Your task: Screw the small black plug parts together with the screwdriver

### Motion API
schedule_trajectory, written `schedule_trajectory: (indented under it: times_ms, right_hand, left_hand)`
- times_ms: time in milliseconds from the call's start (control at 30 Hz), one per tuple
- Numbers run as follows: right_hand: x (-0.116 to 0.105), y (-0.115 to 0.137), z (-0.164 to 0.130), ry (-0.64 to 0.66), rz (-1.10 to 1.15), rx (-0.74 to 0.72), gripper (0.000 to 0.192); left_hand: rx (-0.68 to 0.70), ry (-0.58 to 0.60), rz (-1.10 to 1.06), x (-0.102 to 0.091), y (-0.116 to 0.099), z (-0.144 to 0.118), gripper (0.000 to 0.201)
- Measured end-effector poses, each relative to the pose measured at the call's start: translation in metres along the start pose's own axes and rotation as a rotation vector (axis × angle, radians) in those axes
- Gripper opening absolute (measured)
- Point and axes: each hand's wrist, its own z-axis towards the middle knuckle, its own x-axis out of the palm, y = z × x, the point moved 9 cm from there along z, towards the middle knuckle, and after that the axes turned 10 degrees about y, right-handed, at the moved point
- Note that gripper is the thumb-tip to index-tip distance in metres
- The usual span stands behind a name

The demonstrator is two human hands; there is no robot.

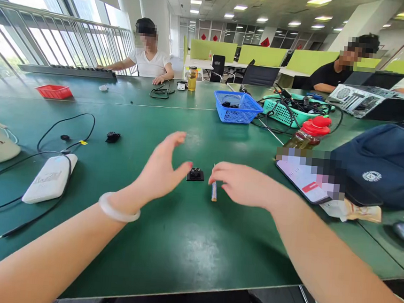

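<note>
Fingers of the left hand (161,167) are spread and lifted, palm facing right, thumb tip just beside the small black square plastic part (195,174), maybe brushing its left edge; cannot tell if it touches. Nothing pinched. Pale jade-like bangle (117,209) sits on the left wrist.

Right hand (244,186) comes in palm down from the right of the black part, fingers loosely curled and slightly apart, fingertips over the top of a slim pen-like tool with blue and orange body (214,189). Contact with the tool unclear, no grip around it seen.

Black part lies flat on the green table mat (187,244), between both hands; pen-like tool lies just right of it, pointing away from the camera.

Left of the black part: white oblong device with a black cable (50,178), further back a small black clip-like piece (112,137). Behind the black part: blue plastic mesh basket (236,107). Right of it: smartphone with lit screen (303,179), bottle with red cap (307,134), dark navy bag (385,163).

Far behind the black part, other people sit at the table's far side, one person's hand resting near a cable.
</note>
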Motion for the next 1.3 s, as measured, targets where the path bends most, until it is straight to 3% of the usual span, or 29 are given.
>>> schedule_trajectory:
  times_ms: [133, 300, 400, 600, 700, 967, 1300]
  right_hand:
    - [0.037, 0.013, 0.022, 0.152, -0.084, 0.002, 0.025]
    - [0.049, 0.016, 0.031, 0.117, -0.157, -0.073, 0.016]
    - [0.041, 0.017, 0.029, -0.019, -0.167, -0.139, 0.02]
    - [-0.001, 0.024, -0.009, -0.746, -0.073, -0.314, 0.032]
    - [-0.006, 0.018, -0.024, -0.953, 0.085, -0.341, 0.037]
    - [0.0, -0.002, -0.022, -1.019, 0.378, -0.243, 0.025]
    - [-0.001, 0.011, -0.017, -0.962, 0.305, -0.323, 0.024]
  left_hand:
    - [-0.057, 0.306, 0.091, 0.059, 0.017, 0.008, 0.066]
    - [-0.037, 0.333, 0.126, 0.086, 0.024, 0.017, 0.045]
    - [-0.023, 0.318, 0.112, 0.088, 0.023, 0.02, 0.032]
    - [0.007, 0.278, 0.094, 0.086, 0.023, 0.02, 0.031]
    - [0.007, 0.279, 0.081, 0.087, 0.024, 0.02, 0.035]
    - [-0.046, 0.281, 0.054, 0.087, 0.03, 0.022, 0.037]
    - [-0.008, 0.283, 0.012, 0.086, 0.031, 0.021, 0.033]
